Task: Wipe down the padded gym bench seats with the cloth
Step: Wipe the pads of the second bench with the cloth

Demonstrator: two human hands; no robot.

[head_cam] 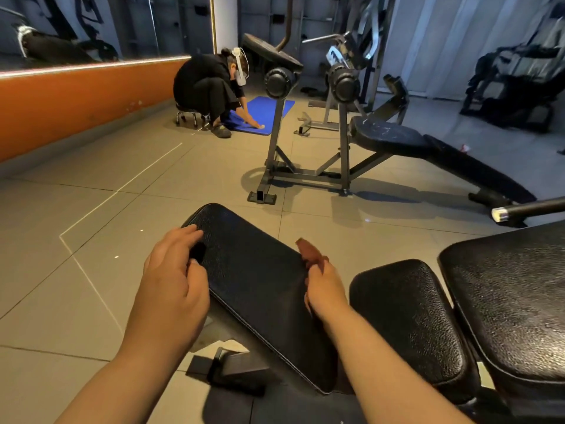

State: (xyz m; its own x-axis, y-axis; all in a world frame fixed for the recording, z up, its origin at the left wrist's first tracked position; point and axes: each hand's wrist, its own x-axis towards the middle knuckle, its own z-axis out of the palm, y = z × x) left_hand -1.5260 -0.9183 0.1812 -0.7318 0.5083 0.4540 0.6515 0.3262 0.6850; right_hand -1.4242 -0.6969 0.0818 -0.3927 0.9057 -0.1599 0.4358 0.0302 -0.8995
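Both hands were on the long bench pad (pixel 260 270), which ran away from the camera at the middle of the view. The left hand (pixel 174 273) sat at that pad's left edge, its fingers loosely curled and relaxed, with the tips touching the black vinyl and nothing gripped. The right hand (pixel 324 286) lay along the pad's right edge, seen edge-on. A small brown scrap (pixel 307 247) stuck out past its fingertips. It was too blurred to tell whether that was the cloth, and I could not tell whether the fingers were clamped on it.

Just right of the long pad sat a smaller seat pad (pixel 406 325), and right of that again a wider back pad (pixel 513 301), both in the same pebbled black. Beyond the long pad's far end stood a decline bench (pixel 428 148) on a grey frame. Further off, beyond and left of the long pad, a person in black (pixel 208 87) crouched on a low stool (pixel 189 114) with one hand down on a blue mat (pixel 269 114). Grey floor tiles (pixel 91 209) lay all around the pad.
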